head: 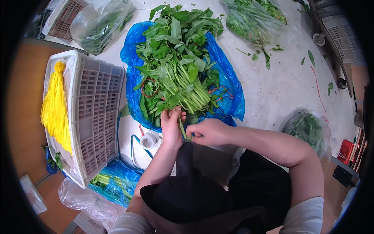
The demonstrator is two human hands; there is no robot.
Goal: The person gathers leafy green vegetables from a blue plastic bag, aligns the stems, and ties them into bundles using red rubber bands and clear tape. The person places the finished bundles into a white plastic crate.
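Near the front edge of a blue plastic bag (228, 76), my left hand (171, 125) pinches a thin green stem (181, 127) between thumb and fingers. My right hand (209, 132), with curled fingers, grips the lower end of that stem just to the right. Beyond both hands, a large heap of leafy greens, which look like water spinach (178, 58), lies on the open bag. Its cut stem ends (198, 99) point towards me. A red tie (149, 87) loops over leaves on the left, and more red ties (223, 93) lie on the right.
To the left stands a white plastic crate (99, 114) with a bundle of yellow mesh netting (57, 108) on it. A white tape roll (148, 141) sits on the floor. Clear bags of greens (102, 29) surround the heap. A wheeled cart (330, 38) stands far right.
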